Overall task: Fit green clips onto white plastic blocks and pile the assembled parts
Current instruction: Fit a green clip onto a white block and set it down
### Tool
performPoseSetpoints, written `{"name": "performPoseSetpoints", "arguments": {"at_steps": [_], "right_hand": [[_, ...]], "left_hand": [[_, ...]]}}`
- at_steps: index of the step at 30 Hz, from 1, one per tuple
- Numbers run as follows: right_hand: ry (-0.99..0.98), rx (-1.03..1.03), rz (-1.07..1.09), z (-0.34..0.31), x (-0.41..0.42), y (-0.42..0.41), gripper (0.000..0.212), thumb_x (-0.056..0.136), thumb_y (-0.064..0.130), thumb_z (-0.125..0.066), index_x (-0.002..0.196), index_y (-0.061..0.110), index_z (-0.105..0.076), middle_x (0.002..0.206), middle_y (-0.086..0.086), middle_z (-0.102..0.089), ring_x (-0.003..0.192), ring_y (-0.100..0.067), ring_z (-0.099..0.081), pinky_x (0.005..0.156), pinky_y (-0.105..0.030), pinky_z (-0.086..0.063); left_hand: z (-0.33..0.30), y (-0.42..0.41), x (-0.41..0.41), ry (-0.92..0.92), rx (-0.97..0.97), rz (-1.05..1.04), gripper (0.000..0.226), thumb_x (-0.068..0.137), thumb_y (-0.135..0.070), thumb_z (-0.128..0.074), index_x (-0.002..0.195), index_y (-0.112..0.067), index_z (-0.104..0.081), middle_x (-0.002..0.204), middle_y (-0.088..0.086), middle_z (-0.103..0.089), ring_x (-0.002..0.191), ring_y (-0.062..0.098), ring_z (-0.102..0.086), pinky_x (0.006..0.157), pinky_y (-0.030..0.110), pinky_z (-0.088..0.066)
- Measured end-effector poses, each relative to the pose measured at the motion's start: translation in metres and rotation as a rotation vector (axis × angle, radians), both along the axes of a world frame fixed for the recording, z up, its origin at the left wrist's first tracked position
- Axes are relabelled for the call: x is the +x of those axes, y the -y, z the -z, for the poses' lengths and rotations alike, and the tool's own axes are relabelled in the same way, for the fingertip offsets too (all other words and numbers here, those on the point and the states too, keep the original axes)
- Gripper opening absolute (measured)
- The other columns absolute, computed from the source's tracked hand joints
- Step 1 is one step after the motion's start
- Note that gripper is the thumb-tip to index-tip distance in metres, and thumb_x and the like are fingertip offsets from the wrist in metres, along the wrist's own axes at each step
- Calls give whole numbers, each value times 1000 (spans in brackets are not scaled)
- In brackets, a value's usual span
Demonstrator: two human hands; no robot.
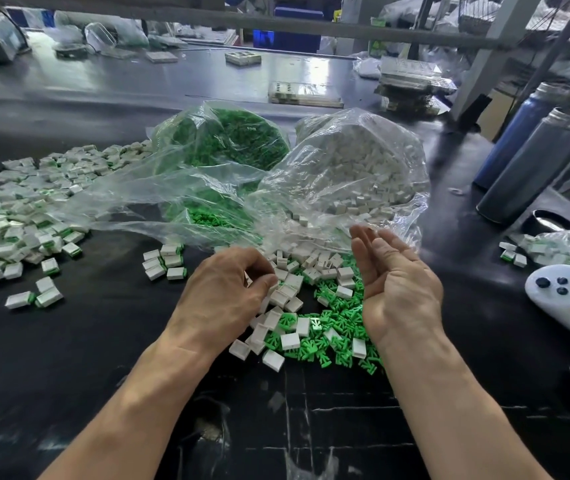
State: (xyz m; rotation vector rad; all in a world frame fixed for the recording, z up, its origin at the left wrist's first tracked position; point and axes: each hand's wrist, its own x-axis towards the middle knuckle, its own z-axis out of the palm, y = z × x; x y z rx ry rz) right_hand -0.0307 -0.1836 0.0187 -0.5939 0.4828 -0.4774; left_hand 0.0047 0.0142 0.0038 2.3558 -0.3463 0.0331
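The left hand (pixel 231 289) curls its fingers round a white block (pixel 248 279), while the right hand (pixel 392 289) hovers spread, palm inward, holding nothing. Between them lie loose white blocks (pixel 290 341) and green clips (pixel 342 318) near the table's (pixel 68 358) front edge. Assembled parts (pixel 16 216) are heaped toward its left edge.

A factory assembly bench: a long black worktable (pixel 68 341) carries two clear bags, one of green clips (pixel 221 140) and beside it one of white blocks (pixel 356 161). Left of the bags spreads a heap of finished parts (pixel 16 216); behind them stand metal shelf posts (pixel 491 53).
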Motion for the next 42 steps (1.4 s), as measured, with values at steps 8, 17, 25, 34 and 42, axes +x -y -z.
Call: {"name": "performPoseSetpoints", "arguments": {"at_steps": [8, 17, 25, 34, 42], "right_hand": [[36, 36, 135, -4, 3, 16, 52, 94, -21, -54, 144, -8, -48, 112, -20, -71, 94, -22, -77, 75, -23, -62], [184, 43, -112, -7, -4, 16, 63, 96, -11, -55, 153, 6, -36, 133, -29, -60, 115, -34, -72, 87, -32, -63], [-391, -1511, -440, -1, -15, 7, 4, 93, 38, -77, 91, 36, -74, 85, 16, -73, 82, 0, -67, 78, -25, -57], [-611, -1772, -608, -8, -16, 7, 15, 86, 44, -82, 97, 37, -75, 91, 18, -58, 95, -10, -58, 94, -42, -54], [-533, -1777, -551, 3, -14, 4, 13, 89, 33, -81, 87, 35, -68, 93, 20, -59, 90, -6, -56, 86, -31, -47]], "left_hand": [[0, 0, 0, 5, -3, -6, 11, 92, -42, -75, 85, -42, -67, 81, -20, -62, 70, -4, -55, 63, 14, -35], [-2, 0, -1, 11, -24, 5, 11, 93, -37, -76, 86, -40, -67, 78, -20, -59, 69, -6, -53, 64, 14, -36], [-2, -2, -2, -34, 18, 81, 8, 95, -38, -72, 100, -43, -69, 97, -23, -58, 86, -5, -53, 84, 21, -45], [-2, -7, 4, -95, 91, 159, 13, 88, -46, -77, 97, -46, -68, 97, -26, -55, 86, -11, -48, 76, 15, -38], [-5, -2, 3, -86, 123, 161, 14, 86, -43, -80, 95, -41, -69, 102, -21, -57, 95, -5, -50, 82, 19, -39]]}}
